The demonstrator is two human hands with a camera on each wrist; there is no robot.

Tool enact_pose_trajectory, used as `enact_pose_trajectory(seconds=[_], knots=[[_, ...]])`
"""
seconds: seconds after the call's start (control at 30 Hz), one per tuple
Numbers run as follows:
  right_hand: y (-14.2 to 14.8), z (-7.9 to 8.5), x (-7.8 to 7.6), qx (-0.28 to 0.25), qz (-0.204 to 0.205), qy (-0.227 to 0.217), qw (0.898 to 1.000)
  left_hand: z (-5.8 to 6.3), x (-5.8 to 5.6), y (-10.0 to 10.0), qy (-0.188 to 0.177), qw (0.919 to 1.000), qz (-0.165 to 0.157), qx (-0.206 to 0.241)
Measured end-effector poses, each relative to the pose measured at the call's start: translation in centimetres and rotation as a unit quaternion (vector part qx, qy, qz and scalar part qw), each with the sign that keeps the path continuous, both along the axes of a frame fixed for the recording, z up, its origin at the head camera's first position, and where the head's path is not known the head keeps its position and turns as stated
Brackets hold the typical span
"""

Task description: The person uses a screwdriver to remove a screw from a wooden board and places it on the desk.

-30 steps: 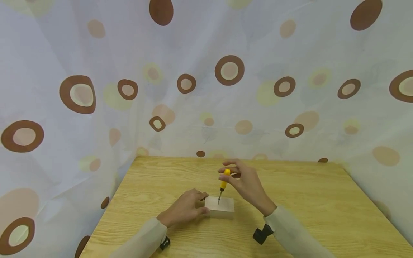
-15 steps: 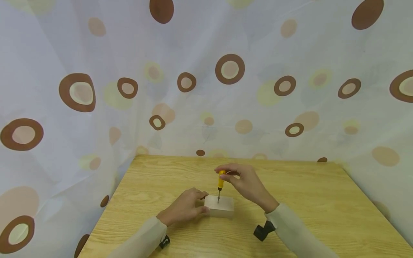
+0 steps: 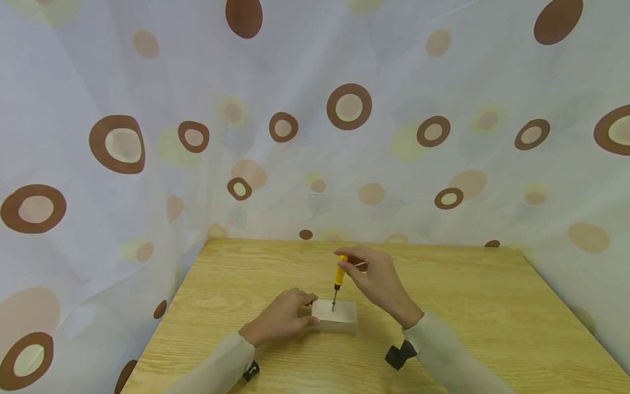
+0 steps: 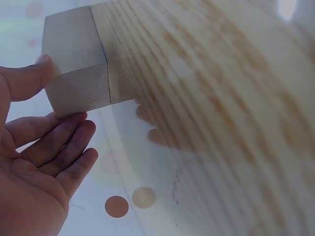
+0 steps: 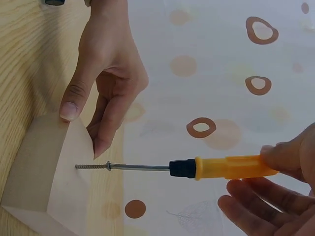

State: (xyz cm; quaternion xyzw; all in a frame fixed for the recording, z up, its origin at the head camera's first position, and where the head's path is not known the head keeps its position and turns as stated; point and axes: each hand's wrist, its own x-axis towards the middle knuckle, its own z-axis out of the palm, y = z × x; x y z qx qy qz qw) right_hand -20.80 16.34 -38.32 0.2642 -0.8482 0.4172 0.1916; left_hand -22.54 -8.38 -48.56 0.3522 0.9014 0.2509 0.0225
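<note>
Though screwdriver (image 5: 236, 167) and wooden block (image 5: 37, 162) were pinched by right hand (image 3: 381, 282) and left hand (image 3: 280, 318), the screw (image 5: 92, 166) between could be skewed by tilting.

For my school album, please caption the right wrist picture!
Right-hand fingers hold a yellow-handled screwdriver against a thin metal screw stuck in a pale rectangular wooden block.

Left hand (image 3: 281, 316) grips — right hand (image 3: 379, 279) pinches, higher.
</note>
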Motion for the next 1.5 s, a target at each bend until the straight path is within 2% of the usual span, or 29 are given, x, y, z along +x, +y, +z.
enact_pose_trajectory(seconds=[0.23, 0.47, 0.63, 0.93, 1.13, 1.33, 1.5], knots=[[0.01, -0.18, -0.11, 0.010, -0.021, 0.040, 0.999, 0.02, 0.13, 0.03, -0.004, 1.0000, 0.002, 0.000], [-0.05, 0.03, -0.18, 0.015, 0.001, -0.012, 1.000, -0.10, -0.02, -0.10, -0.003, 1.0000, 0.002, 0.004], [-0.25, 0.00, -0.14, 0.001, 0.002, -0.001, 1.000, -0.12, -0.11, -0.09, -0.002, 1.0000, -0.006, 0.006], [0.03, 0.40, -0.09, 0.039, 0.044, -0.018, 0.998, 0.07, 0.03, 0.04, -0.001, 1.0000, -0.006, 0.007], [0.11, 0.41, -0.16, 0.044, 0.015, -0.003, 0.999, 0.08, -0.03, 0.08, -0.004, 0.9999, -0.006, 0.007], [0.48, 0.62, -0.17, 0.046, 0.034, -0.035, 0.998, 0.15, 0.12, 0.08, -0.007, 1.0000, 0.001, 0.003], [0.48, 0.53, -0.22, 0.054, 0.008, -0.006, 0.998, 0.18, 0.12, 0.14, -0.006, 1.0000, -0.002, 0.004]])
